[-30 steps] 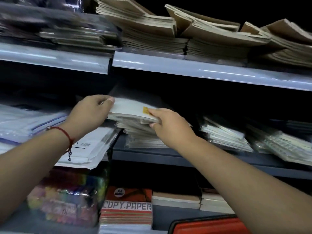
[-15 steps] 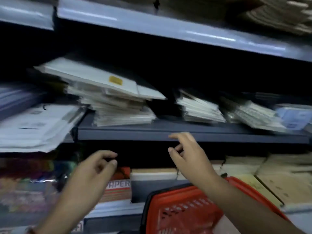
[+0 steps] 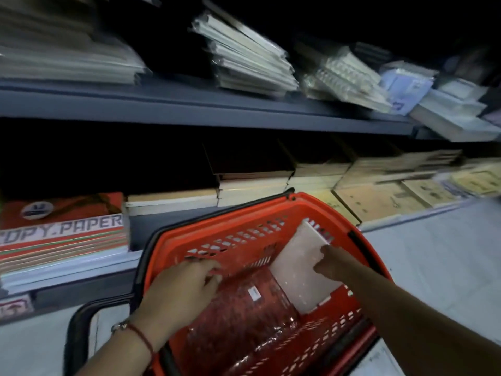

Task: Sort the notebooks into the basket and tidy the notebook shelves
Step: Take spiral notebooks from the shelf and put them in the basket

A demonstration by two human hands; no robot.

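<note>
Where the red basket (image 3: pixel 244 213) stands on the floor before the shelves, it holds two notebooks: one dark red, shiny-wrapped (image 3: pixel 244 316), one pale pink spiral-bound (image 3: pixel 301 264). Left hand (image 3: pixel 181 289) grips the red notebook's edge, fingers curled; right hand (image 3: pixel 333 264) presses the pink cover, its fingers too blurred to tell.

The only words that read clearly are "COPY.PAPER", in white capitals along the front edge of a red paper pack (image 3: pixel 61 226) at the left end of the lower shelf (image 3: pixel 81 270), the first letter partly cut off. A round dark badge on that pack's top and a small white label on the red notebook (image 3: pixel 244 316) in the basket (image 3: pixel 217 213) are too blurred to read.
</note>
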